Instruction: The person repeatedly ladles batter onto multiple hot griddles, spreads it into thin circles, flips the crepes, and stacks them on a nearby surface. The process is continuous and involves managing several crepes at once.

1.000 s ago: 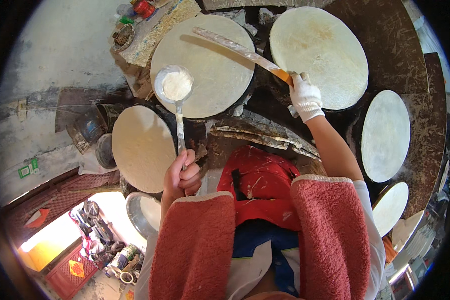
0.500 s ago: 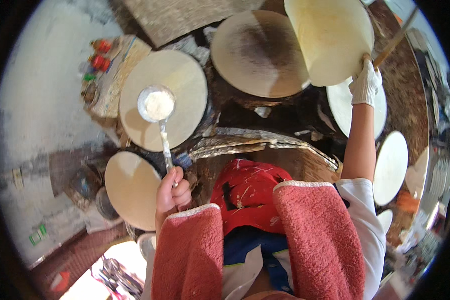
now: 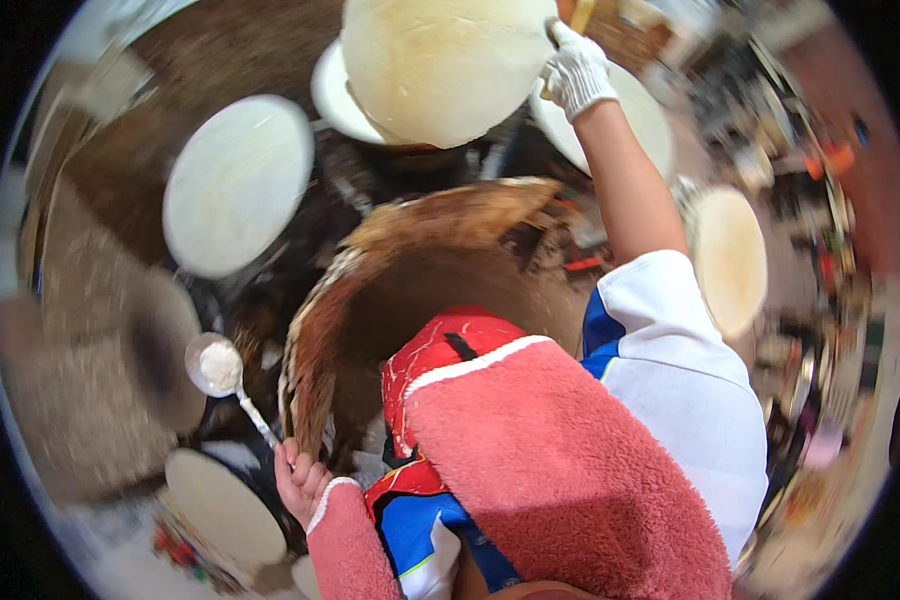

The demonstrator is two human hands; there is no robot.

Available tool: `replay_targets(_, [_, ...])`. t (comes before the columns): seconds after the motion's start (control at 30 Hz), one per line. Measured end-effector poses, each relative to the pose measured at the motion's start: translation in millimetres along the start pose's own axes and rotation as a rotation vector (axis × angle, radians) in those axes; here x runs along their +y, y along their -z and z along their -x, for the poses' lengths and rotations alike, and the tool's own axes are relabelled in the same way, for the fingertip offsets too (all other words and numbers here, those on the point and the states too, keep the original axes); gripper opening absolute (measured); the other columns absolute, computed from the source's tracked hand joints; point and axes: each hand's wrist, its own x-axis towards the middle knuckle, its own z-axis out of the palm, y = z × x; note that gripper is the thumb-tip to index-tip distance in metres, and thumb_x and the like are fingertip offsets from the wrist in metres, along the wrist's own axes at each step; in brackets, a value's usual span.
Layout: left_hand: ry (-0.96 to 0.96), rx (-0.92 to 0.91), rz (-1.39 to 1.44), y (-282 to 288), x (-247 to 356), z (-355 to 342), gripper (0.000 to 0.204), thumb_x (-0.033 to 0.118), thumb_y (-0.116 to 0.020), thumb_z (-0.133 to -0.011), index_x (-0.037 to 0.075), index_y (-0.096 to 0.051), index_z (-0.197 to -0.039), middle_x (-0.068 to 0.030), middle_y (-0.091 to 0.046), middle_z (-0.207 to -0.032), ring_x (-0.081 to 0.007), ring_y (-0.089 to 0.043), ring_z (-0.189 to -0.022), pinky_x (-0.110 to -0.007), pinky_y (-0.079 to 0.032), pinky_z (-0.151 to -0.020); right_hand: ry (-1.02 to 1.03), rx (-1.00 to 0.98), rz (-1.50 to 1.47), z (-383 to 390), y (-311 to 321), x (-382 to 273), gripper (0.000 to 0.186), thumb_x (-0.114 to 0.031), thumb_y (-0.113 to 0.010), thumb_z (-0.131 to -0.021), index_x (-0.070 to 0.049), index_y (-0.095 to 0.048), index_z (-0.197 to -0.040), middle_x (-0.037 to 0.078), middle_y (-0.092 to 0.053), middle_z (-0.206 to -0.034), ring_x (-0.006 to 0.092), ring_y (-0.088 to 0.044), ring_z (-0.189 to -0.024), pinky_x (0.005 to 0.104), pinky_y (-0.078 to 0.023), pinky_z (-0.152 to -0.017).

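Note:
My bare left hand (image 3: 302, 482) is closed round the handle of a metal ladle (image 3: 217, 365), whose bowl holds pale, whitish batter. On my right hand (image 3: 580, 78) I wear a white knit glove. Its fingers pinch the right edge of a large, thin, round pancake (image 3: 450, 70), pale cream with light tan patches. The pancake hangs in front of me at the top of the view and partly covers a white round griddle surface (image 3: 338, 100). Beside the ladle lies a bare griddle (image 3: 165, 350) with a dark middle, smeared by motion.
Several round griddles with pale coatings ring me: one at far left (image 3: 238, 185), one behind the gloved hand (image 3: 630, 125), one at right (image 3: 730, 262), one at lower left (image 3: 225, 505). A curved, rough-edged rim (image 3: 315, 330) stands before my red apron. Clutter fills the right side.
My view has turned to the right. The pancake, earlier beside the dark-centred griddle, has swung away from it in my gloved hand. The ladle stays in my left hand.

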Motion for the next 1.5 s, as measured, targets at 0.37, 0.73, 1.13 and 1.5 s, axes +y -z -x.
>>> replay_targets(0.37, [0.428, 0.090, -0.021, -97, -113, -146, 0.032, 0.033, -0.028, -0.105, 0.011, -0.035, -0.083, 0.0042, -0.027, -0.052, -0.0066, -0.025, -0.037, -0.023, -0.024, -0.032, 0.140, 0.468, -0.046, 84, 499, -139, 0.036, -0.026, -0.060, -0.093, -0.002, -0.055, -0.121, 0.011, -0.065, -0.112, 0.0187, -0.067, -0.084, 0.0270, -0.047, -0.052])
replay_targets(0.73, [0.559, 0.181, -0.180, -137, -172, -191, 0.033, 0.033, -0.030, -0.105, 0.010, -0.038, -0.084, 0.0037, -0.028, -0.054, -0.0067, -0.026, -0.038, -0.024, -0.025, -0.034, -0.115, 1.422, -0.097, 205, 620, 59, 0.023, -0.023, -0.064, -0.083, -0.005, -0.052, -0.075, 0.005, -0.045, -0.051, 0.0197, -0.040, -0.038, 0.0366, -0.034, -0.037])
replay_targets(1.13, [0.436, 0.183, 0.025, -104, -182, -151, 0.031, 0.032, -0.028, -0.105, 0.011, -0.035, -0.083, 0.0036, -0.028, -0.054, -0.0075, -0.026, -0.038, -0.025, -0.025, -0.034, -0.420, 1.467, 1.035, 226, 633, 48, 0.062, -0.050, -0.046, -0.089, 0.006, -0.066, -0.105, 0.027, -0.066, -0.100, 0.0416, -0.064, -0.093, 0.0441, -0.051, -0.078])
replay_targets(1.5, [-0.397, 0.314, 0.080, 28, -219, 25, 0.036, 0.045, -0.054, -0.094, 0.019, -0.043, -0.071, 0.0085, -0.026, -0.052, -0.0047, -0.023, -0.040, -0.022, -0.021, -0.036, 0.300, -0.682, 1.062, 96, 221, 69, 0.039, -0.034, -0.058, -0.091, -0.001, -0.059, -0.112, 0.013, -0.063, -0.097, 0.0256, -0.057, -0.082, 0.0390, -0.048, -0.074])
